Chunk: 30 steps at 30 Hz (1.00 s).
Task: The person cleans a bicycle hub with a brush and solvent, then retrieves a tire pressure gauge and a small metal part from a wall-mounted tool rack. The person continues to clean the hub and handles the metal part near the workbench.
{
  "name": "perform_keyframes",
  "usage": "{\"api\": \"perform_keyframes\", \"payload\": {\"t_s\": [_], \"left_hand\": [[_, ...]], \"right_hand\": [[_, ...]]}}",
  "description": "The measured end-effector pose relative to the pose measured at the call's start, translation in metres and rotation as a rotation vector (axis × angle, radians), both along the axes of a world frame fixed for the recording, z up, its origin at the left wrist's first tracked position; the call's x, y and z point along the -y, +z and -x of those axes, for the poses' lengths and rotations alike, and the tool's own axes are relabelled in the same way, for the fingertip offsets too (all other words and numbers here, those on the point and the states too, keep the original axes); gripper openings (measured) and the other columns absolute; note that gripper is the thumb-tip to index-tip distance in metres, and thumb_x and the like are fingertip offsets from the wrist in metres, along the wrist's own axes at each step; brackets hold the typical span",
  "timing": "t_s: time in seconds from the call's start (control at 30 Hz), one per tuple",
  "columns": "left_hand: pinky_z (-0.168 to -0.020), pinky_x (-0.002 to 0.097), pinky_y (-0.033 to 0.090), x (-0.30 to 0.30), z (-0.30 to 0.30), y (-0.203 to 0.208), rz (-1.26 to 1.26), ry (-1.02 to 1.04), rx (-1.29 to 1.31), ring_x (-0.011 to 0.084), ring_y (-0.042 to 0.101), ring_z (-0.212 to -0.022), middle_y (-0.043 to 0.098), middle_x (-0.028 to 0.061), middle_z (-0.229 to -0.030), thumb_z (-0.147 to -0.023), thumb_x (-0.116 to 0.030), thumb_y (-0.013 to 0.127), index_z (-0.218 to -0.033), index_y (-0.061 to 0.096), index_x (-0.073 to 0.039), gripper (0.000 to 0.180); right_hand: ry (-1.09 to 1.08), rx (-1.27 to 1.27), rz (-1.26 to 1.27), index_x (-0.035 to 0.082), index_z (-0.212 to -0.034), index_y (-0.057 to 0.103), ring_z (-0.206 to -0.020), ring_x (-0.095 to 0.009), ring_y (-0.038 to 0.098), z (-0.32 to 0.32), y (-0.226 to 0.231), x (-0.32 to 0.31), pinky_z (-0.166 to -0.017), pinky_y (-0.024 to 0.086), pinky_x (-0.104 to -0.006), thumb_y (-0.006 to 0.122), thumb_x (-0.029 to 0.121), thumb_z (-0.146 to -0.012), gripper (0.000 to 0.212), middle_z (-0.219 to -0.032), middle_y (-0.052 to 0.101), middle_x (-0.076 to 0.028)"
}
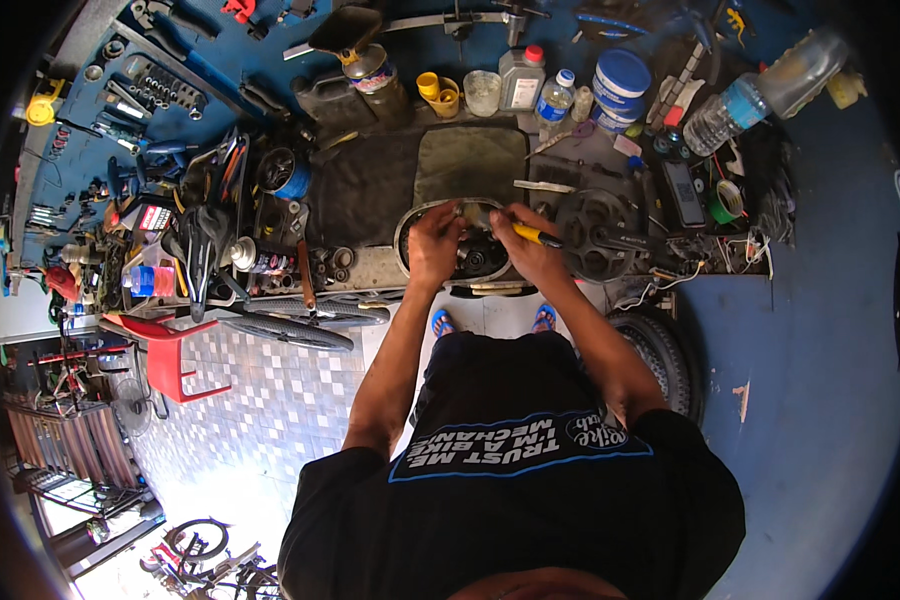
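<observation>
Both my hands are at the front edge of the workbench, over an oval, light-rimmed tray with dark round parts inside. My right hand is closed on a yellow-and-black handled tool. Its handle points out to the right, and its working end is lost among my fingers. My left hand has its fingers curled together over the tray's left side. A small greyish piece shows between the two hands; I cannot make out what it is. A crankset lies just right of my right hand.
Behind the tray lies a dark mat, with bottles and a blue-lidded tub along the back. A bicycle saddle and a spray can crowd the left. Tyres stand below right; a red chair is lower left.
</observation>
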<state>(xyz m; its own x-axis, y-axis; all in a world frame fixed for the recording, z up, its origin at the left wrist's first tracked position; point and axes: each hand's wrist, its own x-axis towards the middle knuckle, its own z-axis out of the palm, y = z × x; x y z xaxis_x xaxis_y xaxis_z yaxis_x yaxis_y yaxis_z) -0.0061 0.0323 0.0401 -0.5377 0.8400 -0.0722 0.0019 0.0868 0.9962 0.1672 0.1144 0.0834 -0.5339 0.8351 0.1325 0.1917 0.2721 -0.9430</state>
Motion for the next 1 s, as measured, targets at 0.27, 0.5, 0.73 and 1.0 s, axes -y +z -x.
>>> {"api": "perform_keyframes", "payload": {"t_s": [0.27, 0.5, 0.73, 1.0], "left_hand": [[-0.074, 0.0319, 0.064, 0.002, 0.002, 0.006, -0.001, -0.041, 0.081, 0.0202, 0.077, -0.088, 0.076, 0.0162, -0.103, -0.106, -0.005, 0.062, -0.133, 0.063, 0.008, 0.030], [-0.070, 0.0319, 0.062, 0.008, 0.007, -0.004, 0.000, -0.056, 0.145, 0.0203, 0.077, -0.083, 0.075, 0.0167, -0.099, -0.105, -0.003, 0.063, -0.121, 0.062, 0.009, 0.020], [-0.070, 0.0322, 0.064, 0.012, 0.010, -0.004, 0.058, -0.102, 0.110, 0.0210, 0.078, -0.083, 0.075, 0.0159, -0.103, -0.106, -0.004, 0.060, -0.124, 0.064, 0.007, 0.021], [-0.077, 0.0315, 0.065, 0.012, 0.002, 0.007, -0.005, -0.087, 0.514, 0.0206, 0.078, -0.093, 0.075, 0.0129, -0.109, -0.108, -0.003, 0.058, -0.134, 0.065, 0.002, 0.028]], "right_hand": [[0.071, -0.026, -0.160, 0.001, -0.102, 0.073, -0.070, -0.019, 0.069, -0.017, 0.001, -0.011, -0.065, 0.052, -0.0324, 0.075, 0.029, -0.102, 0.028, -0.083, 0.073, -0.011], [0.182, -0.051, -0.275, 0.001, -0.108, 0.077, -0.089, -0.028, 0.074, -0.023, 0.006, -0.010, -0.079, 0.057, -0.0364, 0.081, 0.018, -0.094, 0.022, -0.098, 0.076, -0.014], [0.269, -0.035, -0.357, 0.002, -0.108, 0.076, -0.088, -0.028, 0.073, -0.023, 0.008, -0.013, -0.077, 0.056, -0.0372, 0.083, 0.016, -0.093, 0.021, -0.098, 0.075, -0.013], [0.382, 0.324, -0.441, 0.009, -0.103, 0.077, -0.082, -0.035, 0.070, -0.034, -0.022, -0.016, -0.071, 0.055, -0.0434, 0.079, 0.032, -0.095, 0.024, -0.088, 0.072, -0.013]]}}
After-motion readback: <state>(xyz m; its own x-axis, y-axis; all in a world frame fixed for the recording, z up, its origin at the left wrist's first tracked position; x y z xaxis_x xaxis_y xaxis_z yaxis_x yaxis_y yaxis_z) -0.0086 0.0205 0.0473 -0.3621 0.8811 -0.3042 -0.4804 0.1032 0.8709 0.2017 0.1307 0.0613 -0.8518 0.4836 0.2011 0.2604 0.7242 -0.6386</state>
